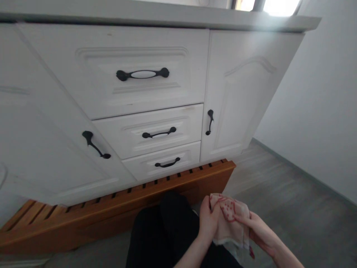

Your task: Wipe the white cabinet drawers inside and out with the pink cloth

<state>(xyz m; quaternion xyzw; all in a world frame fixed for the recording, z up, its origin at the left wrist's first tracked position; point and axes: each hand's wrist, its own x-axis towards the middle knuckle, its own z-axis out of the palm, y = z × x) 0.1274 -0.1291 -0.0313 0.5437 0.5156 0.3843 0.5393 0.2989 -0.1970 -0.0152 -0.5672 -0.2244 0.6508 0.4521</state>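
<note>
In the head view, holding a pale cloth [232, 232] with a red pattern between two bare hands, low and right of centre; gripping its upper left part with the left hand [208, 219], thumb laid over the fabric, so clamped on it; gripping its right side with the right hand [259, 230], thumb across the front and fingers partly hidden, so clamped there too; letting the lower part hang between both hands, partly in front of black trousers [150, 238]; facing a white cabinet [237, 96] with three closed drawers [156, 100] stacked between two closed doors, all fitted with dark handles; topped by a pale countertop [167, 14]; edged at the foot by a slatted wooden platform [83, 225], overlapped by the knees, touching or apart impossible to tell; bordered at right by grey floor [281, 193] and a pale wall [320, 104].
</note>
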